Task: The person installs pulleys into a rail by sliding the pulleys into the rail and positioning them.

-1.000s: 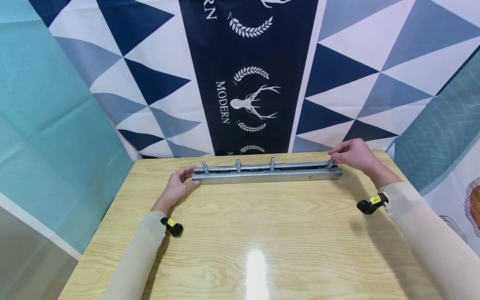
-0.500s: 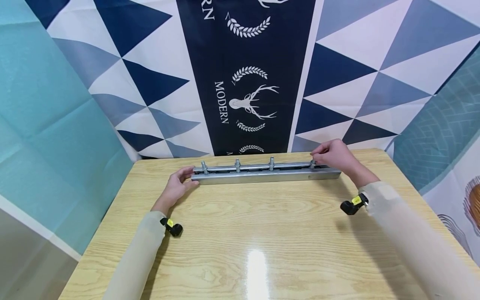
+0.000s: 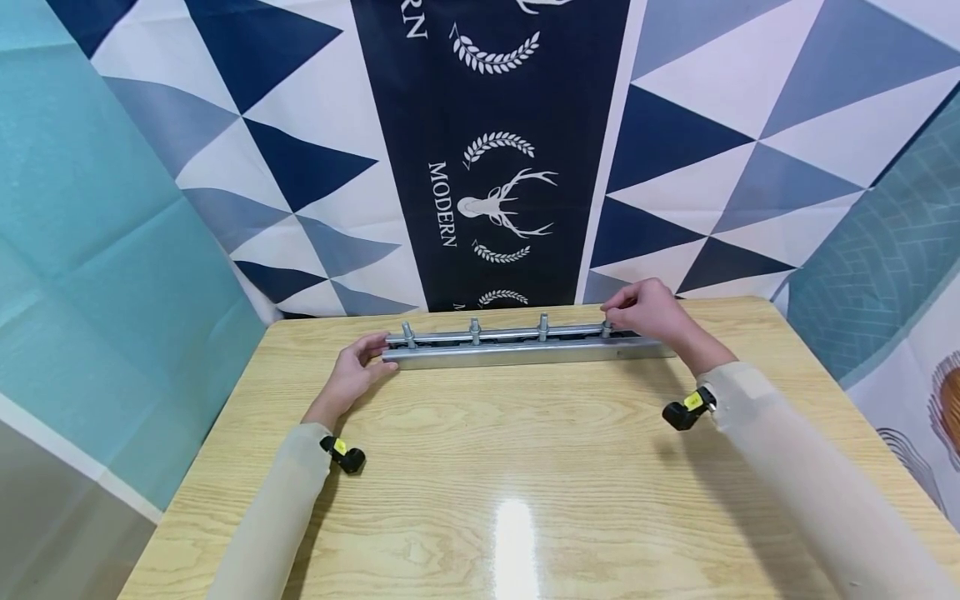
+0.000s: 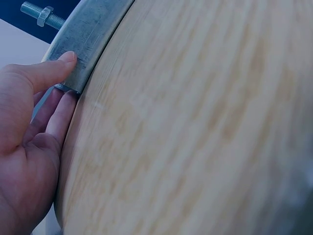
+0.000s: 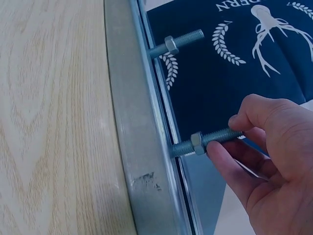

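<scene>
A long metal channel rail (image 3: 510, 357) lies along the back of the table, its slot facing up. Several bolts stand up out of the slot, each with a hex nut, such as the bolt (image 3: 543, 327) right of the middle. My left hand (image 3: 354, 371) holds the rail's left end, thumb on the front face and fingers at the end and behind. With thumb and fingertips my right hand (image 3: 651, 315) pinches the threaded shaft of the rightmost bolt (image 5: 215, 138), just above its hex nut (image 5: 197, 143). The bolt's lower end is hidden in the slot.
The wooden table (image 3: 450, 467) reaches out in front of the rail. Behind it rises a patterned cloth (image 3: 495, 167) with triangles and deer heads. A turquoise sheet (image 3: 97, 250) hangs at the left.
My right hand and the rightmost bolt have slid left along the rail, away from its right end. The left hand, the rail and the other bolts stay about where they were.
</scene>
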The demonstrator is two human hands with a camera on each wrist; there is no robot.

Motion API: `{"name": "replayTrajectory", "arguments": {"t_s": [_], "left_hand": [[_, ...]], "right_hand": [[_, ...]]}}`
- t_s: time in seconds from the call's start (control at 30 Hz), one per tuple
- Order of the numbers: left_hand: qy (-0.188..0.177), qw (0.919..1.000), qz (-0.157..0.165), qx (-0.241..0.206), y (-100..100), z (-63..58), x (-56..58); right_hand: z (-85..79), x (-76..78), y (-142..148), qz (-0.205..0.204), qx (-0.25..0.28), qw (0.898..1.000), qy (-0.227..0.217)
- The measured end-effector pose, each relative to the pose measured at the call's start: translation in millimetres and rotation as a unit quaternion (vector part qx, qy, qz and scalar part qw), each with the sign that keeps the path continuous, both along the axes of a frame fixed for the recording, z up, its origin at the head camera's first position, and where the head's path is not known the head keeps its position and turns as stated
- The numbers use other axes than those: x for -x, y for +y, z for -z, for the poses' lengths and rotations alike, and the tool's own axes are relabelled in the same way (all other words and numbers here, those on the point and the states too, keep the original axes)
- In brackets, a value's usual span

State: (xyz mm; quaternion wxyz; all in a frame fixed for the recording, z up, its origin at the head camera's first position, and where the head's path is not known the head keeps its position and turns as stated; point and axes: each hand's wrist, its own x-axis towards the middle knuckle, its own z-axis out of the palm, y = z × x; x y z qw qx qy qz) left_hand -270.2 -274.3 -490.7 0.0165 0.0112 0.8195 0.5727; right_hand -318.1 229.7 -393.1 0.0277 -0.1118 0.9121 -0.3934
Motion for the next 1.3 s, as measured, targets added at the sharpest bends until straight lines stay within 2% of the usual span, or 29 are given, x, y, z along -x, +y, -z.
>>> {"name": "replayTrajectory", "arguments": {"t_s": [0.13,0.7,1.07,1.3], "left_hand": [[0.004,1.0,0.0,-0.005,-0.3,3.4,1.1],[0.007,1.0,0.003,-0.002,3.0,1.6,0.7],[0.001,0.9999,-0.001,0.01,-2.7,2.1,1.0],[0.008,0.9999,0.006,0.004,1.0,-0.8,-0.3]], "right_hand": [[-0.3,-0.7,-0.1,-0.005,-0.004,1.0,0.001],[-0.6,-2.9,5.9,-0.006,-0.003,1.0,-0.004],[-0.1,-0.7,-2.2,-0.007,-0.003,1.0,0.012],[-2.8,-3.7,-0.9,-0.008,0.0,1.0,-0.001]]}}
